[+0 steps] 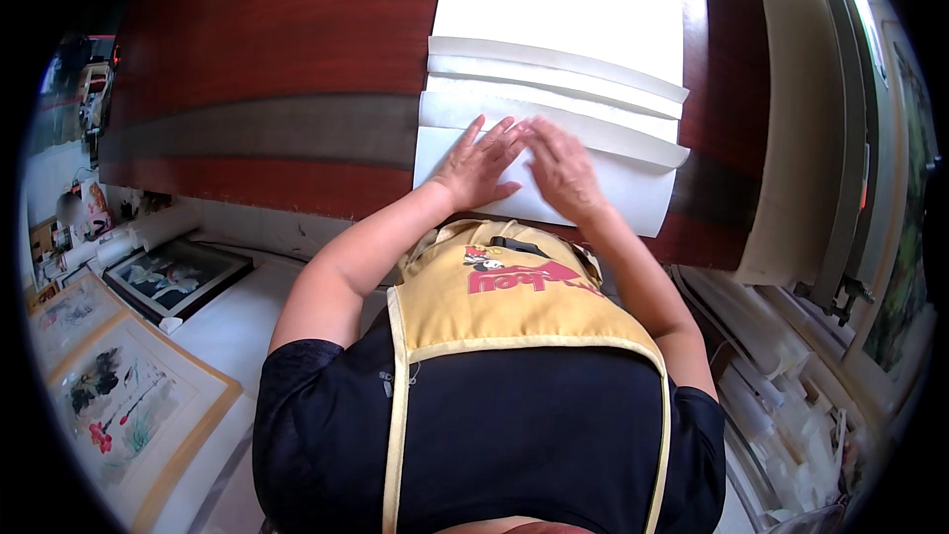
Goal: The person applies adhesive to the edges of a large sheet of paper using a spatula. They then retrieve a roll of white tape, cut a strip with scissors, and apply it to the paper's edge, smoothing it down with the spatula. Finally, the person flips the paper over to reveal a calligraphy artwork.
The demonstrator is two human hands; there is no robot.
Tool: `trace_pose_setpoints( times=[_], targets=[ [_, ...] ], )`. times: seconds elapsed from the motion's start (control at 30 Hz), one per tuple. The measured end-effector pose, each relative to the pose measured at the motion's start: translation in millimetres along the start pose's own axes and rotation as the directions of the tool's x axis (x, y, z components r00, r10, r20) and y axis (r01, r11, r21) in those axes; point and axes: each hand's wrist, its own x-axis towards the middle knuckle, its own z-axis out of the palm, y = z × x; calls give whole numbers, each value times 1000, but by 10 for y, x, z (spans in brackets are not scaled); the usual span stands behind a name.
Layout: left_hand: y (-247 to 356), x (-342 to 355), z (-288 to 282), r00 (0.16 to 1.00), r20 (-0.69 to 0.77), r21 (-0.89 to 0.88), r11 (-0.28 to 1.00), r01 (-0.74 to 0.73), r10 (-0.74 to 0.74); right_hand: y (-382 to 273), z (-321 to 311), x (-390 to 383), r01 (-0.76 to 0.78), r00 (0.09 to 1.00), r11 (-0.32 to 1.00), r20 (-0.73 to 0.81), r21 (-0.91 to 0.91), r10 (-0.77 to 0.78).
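White paper [628, 193] lies at the near edge of the dark red table, in overlapping layers. Two of its crosswise edges, a farther strip [554, 64] and a nearer strip [633, 138], stand slightly raised at the right. My left hand [479, 166] rests on the near sheet, fingers spread and stretched forward. My right hand [563, 168] is beside it, fingers extended and slightly blurred, their tips close to or touching the left fingertips. Neither hand shows anything held. Whether the right palm touches the paper I cannot tell.
The dark red table [277, 40] has a greyish band [267, 126] across its left side. A framed picture [178, 277] and flower paintings [119, 400] lie at the lower left. Paper rolls [741, 321] stand at the lower right, beside a long metal rail [855, 138].
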Motion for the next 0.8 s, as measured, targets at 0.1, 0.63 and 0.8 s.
trace_pose_setpoints(
  times=[0.1, 0.63, 0.8],
  targets=[
    [-24, 10, -15, 992, 121, 75, 997, 32, -41, 24, 51, -173, -28, 984, 999, 177, 33, 22],
    [-117, 628, -231, 994, -77, -12, 997, 79, -80, 1168, -205, -952, -568, 807, 721, -99, -396, 582],
    [-13, 1230, -147, 975, 55, 80, 974, 211, -216, 1146, -262, -943, -590, 796, 728, -104, -350, 596]
  ],
)
